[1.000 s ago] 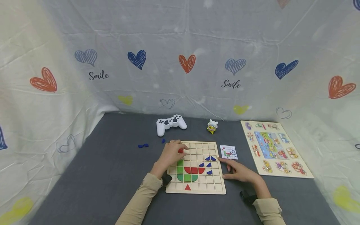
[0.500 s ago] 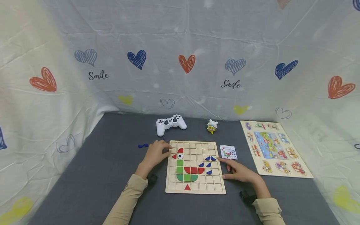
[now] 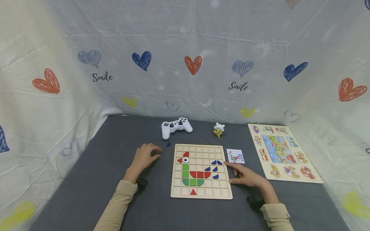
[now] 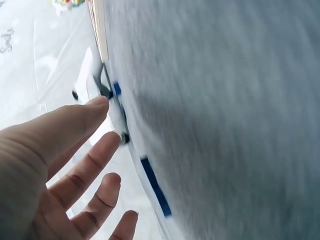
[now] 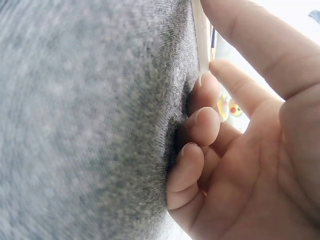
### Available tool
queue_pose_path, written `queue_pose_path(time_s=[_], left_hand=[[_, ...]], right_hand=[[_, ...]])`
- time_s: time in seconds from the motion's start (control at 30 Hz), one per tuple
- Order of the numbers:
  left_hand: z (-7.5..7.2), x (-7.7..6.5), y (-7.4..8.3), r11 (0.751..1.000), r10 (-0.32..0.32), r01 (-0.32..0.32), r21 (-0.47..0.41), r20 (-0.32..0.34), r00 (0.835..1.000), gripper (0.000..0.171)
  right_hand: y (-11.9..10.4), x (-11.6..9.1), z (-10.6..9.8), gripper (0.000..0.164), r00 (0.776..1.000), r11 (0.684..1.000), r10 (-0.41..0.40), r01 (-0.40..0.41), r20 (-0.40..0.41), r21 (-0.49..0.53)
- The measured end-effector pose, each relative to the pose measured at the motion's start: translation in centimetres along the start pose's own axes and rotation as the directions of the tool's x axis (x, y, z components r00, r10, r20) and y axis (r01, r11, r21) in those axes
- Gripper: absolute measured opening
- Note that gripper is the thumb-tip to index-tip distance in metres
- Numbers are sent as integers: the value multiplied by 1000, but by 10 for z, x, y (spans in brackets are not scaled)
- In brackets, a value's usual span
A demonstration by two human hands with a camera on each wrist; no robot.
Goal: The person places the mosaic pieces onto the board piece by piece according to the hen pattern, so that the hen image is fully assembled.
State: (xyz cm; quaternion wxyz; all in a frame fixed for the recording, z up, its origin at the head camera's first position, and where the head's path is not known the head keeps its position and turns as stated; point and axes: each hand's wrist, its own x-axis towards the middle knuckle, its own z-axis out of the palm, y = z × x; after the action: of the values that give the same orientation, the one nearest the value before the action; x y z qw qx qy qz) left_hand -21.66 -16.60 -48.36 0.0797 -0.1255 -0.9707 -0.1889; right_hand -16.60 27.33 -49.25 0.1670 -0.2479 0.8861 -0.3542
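Observation:
The pale wooden grid board (image 3: 176, 189) lies flat on the dark table. Green, red and blue pieces form a bird-like figure in its cells, with a round eye piece (image 3: 186, 160) near the upper left. My left hand (image 3: 141, 160) is over the table left of the board, fingers apart and holding nothing. In the left wrist view, a blue piece (image 4: 156, 187) lies on the cloth past the fingertips; another blue piece (image 3: 168, 144) lies above the board's upper left corner. The index fingertip and thumb of my right hand (image 3: 245, 175) touch the board's right edge, other fingers bent.
A white game controller (image 3: 176, 126) and a small white-and-yellow figurine (image 3: 218, 129) stand behind the board. Right of it lie a printed pattern card (image 3: 235, 156) and a larger picture puzzle board (image 3: 289, 173). A printed cloth (image 3: 208, 86) hangs along the back.
My left hand has lifted away from the board's upper left and moved left over the table, uncovering the red pieces and the eye. The right hand stays on the board's edge.

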Motion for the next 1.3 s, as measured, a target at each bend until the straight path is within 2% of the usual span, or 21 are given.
queue_pose_path(time_s=[0.27, 0.57, 0.73, 0.87, 1.3], left_hand=[[-17, 1, -21, 999, -47, 47, -22, 3, 999, 23], [-22, 2, -40, 997, -76, 75, 20, 23, 997, 25], [-23, 2, -43, 993, -102, 98, 71, 41, 994, 22], [-23, 2, -43, 991, -115, 110, 79, 49, 992, 18], [-15, 0, -37, 995, -91, 90, 49, 35, 995, 10]], right_hand=[[0, 0, 0, 71, 1000, 1000, -3, 3, -4, -3], [0, 1, 0, 72, 1000, 1000, -1, 1, -1, -9], [0, 1, 0, 72, 1000, 1000, -2, 2, -3, -15], [0, 1, 1, 72, 1000, 1000, 1, -1, -6, -16], [0, 0, 1, 71, 1000, 1000, -3, 3, -9, -11]])
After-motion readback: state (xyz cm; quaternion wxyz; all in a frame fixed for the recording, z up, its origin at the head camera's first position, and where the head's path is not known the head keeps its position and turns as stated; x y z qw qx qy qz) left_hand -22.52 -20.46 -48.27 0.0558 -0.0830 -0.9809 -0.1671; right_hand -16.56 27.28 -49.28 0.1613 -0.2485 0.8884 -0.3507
